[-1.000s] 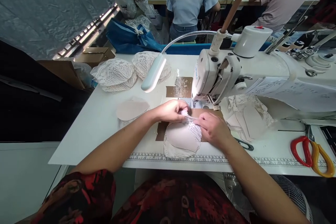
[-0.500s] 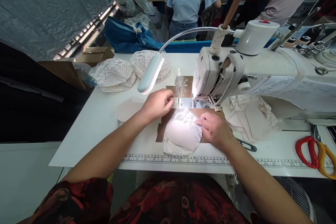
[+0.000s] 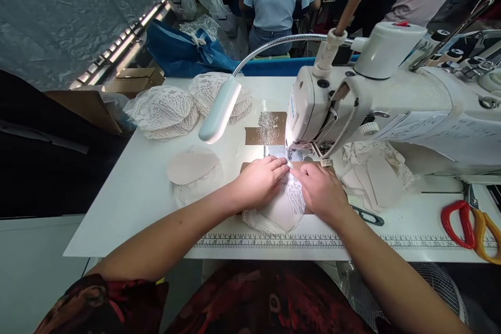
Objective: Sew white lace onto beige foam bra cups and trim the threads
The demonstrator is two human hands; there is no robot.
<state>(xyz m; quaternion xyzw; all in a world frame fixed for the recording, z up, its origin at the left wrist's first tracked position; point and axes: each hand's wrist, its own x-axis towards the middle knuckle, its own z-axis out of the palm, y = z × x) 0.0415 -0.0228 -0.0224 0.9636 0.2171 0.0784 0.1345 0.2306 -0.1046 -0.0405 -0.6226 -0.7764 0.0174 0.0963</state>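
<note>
A white lace bra cup [image 3: 279, 215] lies below the presser foot [image 3: 289, 155] of a white sewing machine [image 3: 313, 107]. My left hand [image 3: 263, 181] rests flat across its upper left part, fingers stretched toward the foot. On the cup's right edge, my right hand [image 3: 323, 190] has its fingers curled, with thumb and index at the lace close to the needle. The fingers hide the cup's top edge. To the left lies a smooth beige cup piece [image 3: 193, 167] over sheer lace.
Stacked lace cups [image 3: 164, 109] sit at the back left under a lamp [image 3: 221, 109]. More lace pieces [image 3: 373, 175] lie under the machine arm. Red-and-yellow-handled scissors [image 3: 469, 227] and dark thread snips [image 3: 368, 216] are at right. A printed ruler [image 3: 270, 241] runs along the front edge.
My left hand has come down and right, from beside the needle plate onto the cup. The beige piece at left is now uncovered. My right hand stays at the cup's right edge.
</note>
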